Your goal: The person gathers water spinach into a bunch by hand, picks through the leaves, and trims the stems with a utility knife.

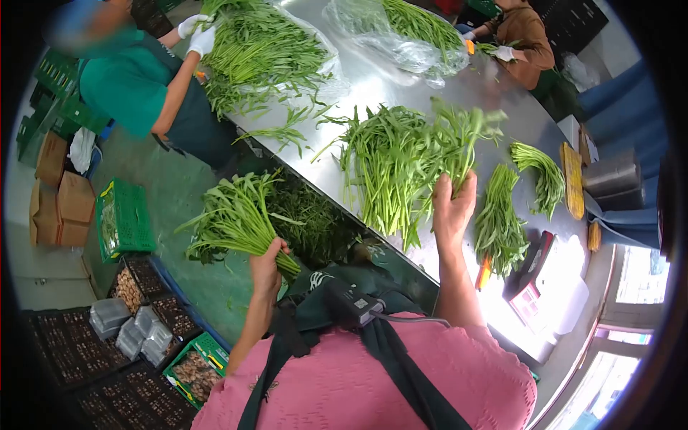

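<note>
My left hand is wrapped round the stem ends of a thick bunch of water spinach, held out beside the table's near edge, leaves pointing up and left. Over the steel table, my right hand grips a few stems of water spinach with their leaves upward. These stems overlap the right side of a loose pile of water spinach. To the right of that hand lie two bundles, one nearer and one farther back. An orange-handled object rests beside the nearer bundle.
A co-worker in green handles a large heap of greens at the far left. Another person in brown stands across the table near bagged greens. A dark bin of leaves sits below the edge; crates stand left.
</note>
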The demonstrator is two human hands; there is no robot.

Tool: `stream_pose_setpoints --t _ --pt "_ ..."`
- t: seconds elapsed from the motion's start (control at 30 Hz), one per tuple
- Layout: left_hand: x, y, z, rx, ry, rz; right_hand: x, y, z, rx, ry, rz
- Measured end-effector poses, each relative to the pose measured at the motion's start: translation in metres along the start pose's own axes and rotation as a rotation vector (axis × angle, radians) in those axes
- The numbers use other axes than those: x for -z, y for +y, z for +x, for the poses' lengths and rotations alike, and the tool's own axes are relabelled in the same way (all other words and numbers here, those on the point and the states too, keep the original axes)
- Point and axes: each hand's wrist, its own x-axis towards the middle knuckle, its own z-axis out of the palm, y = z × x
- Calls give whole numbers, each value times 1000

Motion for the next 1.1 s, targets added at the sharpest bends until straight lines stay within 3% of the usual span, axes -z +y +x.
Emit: stream_pose_setpoints --t 0.13,0.2,0.27,0.33,0.4,0.47,0.57,0.67,0.73,0.8,0.93,1.0,1.07,1.1 --pt "-1 8 3 -9 38 -41 -37 -37 -37 194 -346 187" --pt "10 8 9 -43 64 -65 -73 -43 -50 135 -470 201" --pt "20 17 9 -104 83 -59 -118 4 -55 -58 -648 -12" --pt "38 17 13 -140 180 -100 -134 20 -56 -72 -791 19" --pt "51 21 8 -147 244 -124 -135 10 -62 -129 -704 241" --pt "71 18 3 -202 283 -95 -156 35 -54 -307 -796 66" --pt "79 25 9 -227 366 -163 -165 39 -67 -417 -911 131" --pt "74 35 -8 -233 392 -219 -167 32 -76 -342 -938 311" --pt "68 42 -11 -229 331 -198 -169 33 -78 -403 -967 413" --pt "55 56 -14 -235 337 -236 -173 38 -82 -357 -969 375" --pt "40 74 -13 -252 138 -206 -172 39 -89 -271 -931 408" --pt "27 89 -14 -204 18 -222 -165 36 -88 -322 -939 413" --pt "21 100 -10 -140 -31 -215 -159 28 -87 161 -916 190" --pt "19 104 -5 -85 -110 -213 -151 17 -84 195 -972 93"
